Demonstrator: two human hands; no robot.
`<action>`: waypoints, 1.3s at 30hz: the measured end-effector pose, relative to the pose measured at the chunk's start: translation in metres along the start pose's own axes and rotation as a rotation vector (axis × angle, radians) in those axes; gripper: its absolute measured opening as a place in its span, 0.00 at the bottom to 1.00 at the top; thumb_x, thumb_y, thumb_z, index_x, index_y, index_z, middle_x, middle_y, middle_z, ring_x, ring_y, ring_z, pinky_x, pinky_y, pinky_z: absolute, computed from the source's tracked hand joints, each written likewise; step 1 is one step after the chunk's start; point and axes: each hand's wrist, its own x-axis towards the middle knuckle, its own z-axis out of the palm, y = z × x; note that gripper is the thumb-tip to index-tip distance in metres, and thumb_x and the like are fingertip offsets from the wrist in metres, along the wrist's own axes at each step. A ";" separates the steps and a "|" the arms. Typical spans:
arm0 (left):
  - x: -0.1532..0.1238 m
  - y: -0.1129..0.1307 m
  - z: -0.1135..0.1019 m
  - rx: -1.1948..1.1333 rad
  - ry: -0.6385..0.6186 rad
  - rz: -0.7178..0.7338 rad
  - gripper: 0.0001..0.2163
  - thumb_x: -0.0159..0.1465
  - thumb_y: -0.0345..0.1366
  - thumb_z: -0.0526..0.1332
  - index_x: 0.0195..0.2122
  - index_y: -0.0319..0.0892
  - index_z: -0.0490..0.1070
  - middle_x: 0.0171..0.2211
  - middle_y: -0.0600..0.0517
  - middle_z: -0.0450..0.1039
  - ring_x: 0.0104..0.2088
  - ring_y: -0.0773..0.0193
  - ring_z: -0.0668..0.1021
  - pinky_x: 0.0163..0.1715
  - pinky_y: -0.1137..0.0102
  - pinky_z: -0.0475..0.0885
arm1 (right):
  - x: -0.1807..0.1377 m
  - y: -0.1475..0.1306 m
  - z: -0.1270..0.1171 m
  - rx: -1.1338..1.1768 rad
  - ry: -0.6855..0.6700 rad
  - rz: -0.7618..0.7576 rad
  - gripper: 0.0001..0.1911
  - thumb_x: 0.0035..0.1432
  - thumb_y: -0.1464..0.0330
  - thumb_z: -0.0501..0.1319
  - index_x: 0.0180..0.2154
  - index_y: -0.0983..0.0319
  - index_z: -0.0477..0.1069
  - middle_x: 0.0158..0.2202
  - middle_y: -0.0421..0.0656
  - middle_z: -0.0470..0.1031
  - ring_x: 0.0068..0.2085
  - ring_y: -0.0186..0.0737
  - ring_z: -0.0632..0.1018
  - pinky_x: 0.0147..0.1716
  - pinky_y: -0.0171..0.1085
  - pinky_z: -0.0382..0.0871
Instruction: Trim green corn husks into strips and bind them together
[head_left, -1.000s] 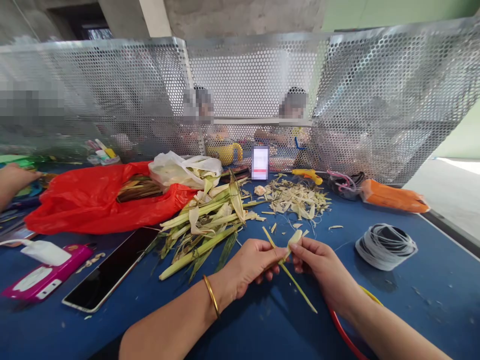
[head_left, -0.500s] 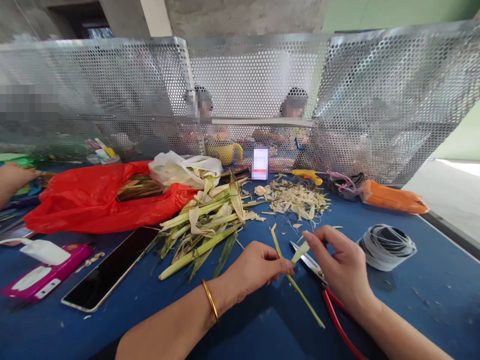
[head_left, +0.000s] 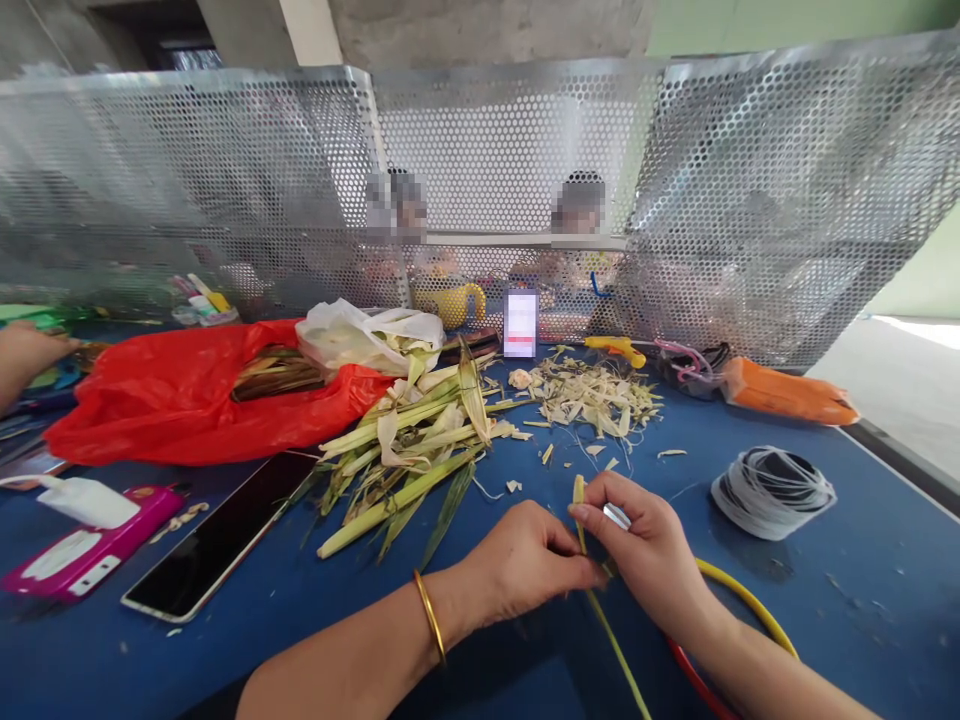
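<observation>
Low over the blue table [head_left: 862, 590], my left hand [head_left: 525, 570] pinches a thin green leaf strip [head_left: 611, 640] that runs down toward the bottom edge. My right hand [head_left: 649, 545] meets it from the right, fingers closed on the strip's upper end [head_left: 578, 492]. The metal tip of scissors [head_left: 616, 516] shows over its fingers; red and yellow handles [head_left: 739, 600] curve out beneath the wrist. A gold bangle [head_left: 431, 618] sits on my left wrist.
A pile of green leaf stalks [head_left: 409, 450] lies left of my hands, beside a red plastic bag [head_left: 180, 395] and a white bag [head_left: 367, 335]. Pale trimmings [head_left: 589, 395], a white cord coil [head_left: 772, 490], a dark phone [head_left: 217, 540], a pink phone [head_left: 90, 555]. Another person's hand [head_left: 22, 350] at left; perforated metal screen [head_left: 495, 170] behind.
My right hand had moved away to the right with a small cut piece, baring the scissors on the table; now it is back against my left hand on the strip.
</observation>
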 end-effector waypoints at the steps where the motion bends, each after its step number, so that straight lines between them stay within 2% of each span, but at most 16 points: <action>1: 0.000 0.000 0.000 -0.004 -0.010 0.001 0.16 0.52 0.42 0.64 0.14 0.41 0.63 0.12 0.59 0.56 0.16 0.72 0.59 0.18 0.72 0.51 | 0.000 0.000 0.000 -0.008 0.011 -0.015 0.12 0.56 0.65 0.59 0.22 0.60 0.65 0.22 0.37 0.66 0.27 0.35 0.68 0.28 0.34 0.61; 4: 0.001 -0.001 -0.001 -0.018 0.010 -0.011 0.14 0.52 0.44 0.65 0.16 0.40 0.68 0.12 0.59 0.58 0.16 0.72 0.60 0.18 0.72 0.52 | 0.003 0.001 -0.003 -0.039 -0.009 -0.035 0.13 0.59 0.63 0.57 0.23 0.60 0.66 0.24 0.39 0.68 0.28 0.36 0.69 0.30 0.34 0.63; 8: 0.004 0.002 -0.011 -0.140 0.125 -0.004 0.17 0.53 0.49 0.64 0.24 0.38 0.76 0.15 0.58 0.62 0.18 0.72 0.63 0.20 0.73 0.56 | 0.014 0.004 -0.016 -0.067 -0.185 0.016 0.17 0.63 0.59 0.52 0.30 0.60 0.72 0.30 0.40 0.75 0.34 0.38 0.73 0.35 0.34 0.65; 10: 0.005 0.004 -0.017 -0.219 0.161 -0.012 0.20 0.54 0.53 0.62 0.26 0.37 0.77 0.17 0.57 0.63 0.19 0.72 0.64 0.20 0.74 0.56 | 0.017 0.006 -0.021 -0.099 -0.276 0.049 0.18 0.63 0.58 0.51 0.30 0.60 0.73 0.28 0.39 0.74 0.32 0.38 0.73 0.33 0.33 0.64; 13: 0.005 0.005 -0.023 -0.267 0.138 -0.037 0.20 0.53 0.52 0.64 0.26 0.37 0.77 0.17 0.57 0.63 0.18 0.73 0.64 0.20 0.74 0.54 | 0.018 0.010 -0.022 -0.179 -0.287 0.042 0.16 0.61 0.59 0.54 0.26 0.60 0.72 0.23 0.37 0.71 0.27 0.36 0.70 0.27 0.32 0.62; 15: 0.006 0.003 -0.023 -0.272 0.090 -0.046 0.17 0.50 0.49 0.67 0.27 0.37 0.78 0.16 0.57 0.63 0.18 0.73 0.64 0.20 0.74 0.54 | 0.017 0.013 -0.021 -0.241 -0.242 -0.013 0.15 0.61 0.61 0.55 0.25 0.60 0.71 0.22 0.37 0.72 0.27 0.35 0.71 0.27 0.33 0.62; 17: 0.007 0.001 -0.022 -0.299 0.083 -0.065 0.16 0.49 0.48 0.68 0.27 0.37 0.78 0.16 0.57 0.64 0.18 0.73 0.64 0.19 0.74 0.55 | 0.016 0.013 -0.020 -0.335 -0.171 -0.122 0.15 0.62 0.63 0.55 0.26 0.59 0.72 0.25 0.38 0.74 0.29 0.37 0.74 0.31 0.35 0.64; 21: 0.009 -0.001 -0.020 -0.442 0.199 -0.093 0.17 0.50 0.48 0.68 0.29 0.36 0.77 0.19 0.54 0.69 0.20 0.71 0.70 0.21 0.74 0.59 | 0.015 0.007 -0.028 -0.569 0.178 -0.437 0.09 0.63 0.67 0.56 0.40 0.60 0.74 0.40 0.47 0.76 0.43 0.46 0.75 0.42 0.42 0.64; 23: 0.009 0.000 -0.021 -0.546 0.230 -0.095 0.18 0.51 0.48 0.67 0.29 0.35 0.77 0.23 0.50 0.73 0.24 0.68 0.73 0.25 0.73 0.65 | 0.012 0.001 -0.033 -0.622 0.317 -0.579 0.09 0.62 0.70 0.57 0.44 0.61 0.72 0.41 0.48 0.75 0.43 0.46 0.74 0.43 0.44 0.63; 24: 0.009 0.000 -0.021 -0.599 0.232 -0.091 0.17 0.52 0.48 0.67 0.28 0.35 0.76 0.25 0.48 0.75 0.26 0.67 0.75 0.28 0.72 0.67 | 0.009 -0.002 -0.034 -0.634 0.324 -0.655 0.09 0.61 0.73 0.57 0.43 0.61 0.72 0.38 0.47 0.75 0.39 0.44 0.74 0.41 0.43 0.62; 25: 0.009 0.000 -0.021 -0.644 0.228 -0.081 0.17 0.51 0.47 0.67 0.28 0.35 0.76 0.27 0.47 0.76 0.27 0.66 0.75 0.30 0.72 0.68 | 0.006 -0.004 -0.033 -0.647 0.280 -0.738 0.10 0.60 0.75 0.57 0.43 0.62 0.72 0.34 0.45 0.75 0.36 0.42 0.74 0.40 0.43 0.62; 27: 0.010 0.001 -0.021 -0.711 0.206 -0.049 0.14 0.48 0.41 0.70 0.29 0.35 0.77 0.29 0.47 0.77 0.30 0.66 0.76 0.33 0.72 0.68 | 0.001 -0.007 -0.026 -0.713 0.074 -0.887 0.11 0.61 0.76 0.55 0.45 0.64 0.71 0.29 0.43 0.74 0.31 0.40 0.72 0.39 0.43 0.61; 29: 0.010 0.001 -0.020 -0.748 0.206 -0.025 0.13 0.44 0.36 0.72 0.29 0.35 0.78 0.30 0.47 0.77 0.31 0.66 0.76 0.35 0.73 0.68 | -0.002 -0.006 -0.017 -0.810 -0.126 -0.944 0.14 0.64 0.77 0.50 0.48 0.67 0.69 0.29 0.43 0.74 0.30 0.41 0.71 0.39 0.43 0.60; 30: 0.011 0.000 -0.019 -0.756 0.216 -0.024 0.12 0.43 0.35 0.73 0.28 0.35 0.78 0.29 0.47 0.77 0.31 0.66 0.75 0.35 0.73 0.68 | -0.003 -0.005 -0.013 -0.841 -0.168 -0.944 0.15 0.64 0.77 0.48 0.49 0.69 0.69 0.30 0.44 0.74 0.30 0.41 0.71 0.38 0.43 0.60; 35: 0.011 0.003 -0.016 -0.777 0.206 -0.034 0.12 0.43 0.34 0.73 0.28 0.34 0.78 0.28 0.47 0.77 0.29 0.67 0.75 0.32 0.74 0.67 | -0.003 0.001 -0.004 -0.866 -0.187 -0.926 0.16 0.67 0.76 0.44 0.46 0.67 0.69 0.33 0.46 0.74 0.32 0.41 0.71 0.38 0.42 0.59; 39: 0.009 0.003 -0.013 -0.776 0.199 -0.033 0.11 0.43 0.33 0.72 0.27 0.34 0.78 0.27 0.47 0.77 0.29 0.67 0.75 0.31 0.74 0.66 | -0.003 0.003 -0.004 -0.840 -0.255 -0.922 0.15 0.67 0.75 0.44 0.37 0.63 0.69 0.30 0.44 0.72 0.32 0.40 0.70 0.38 0.42 0.58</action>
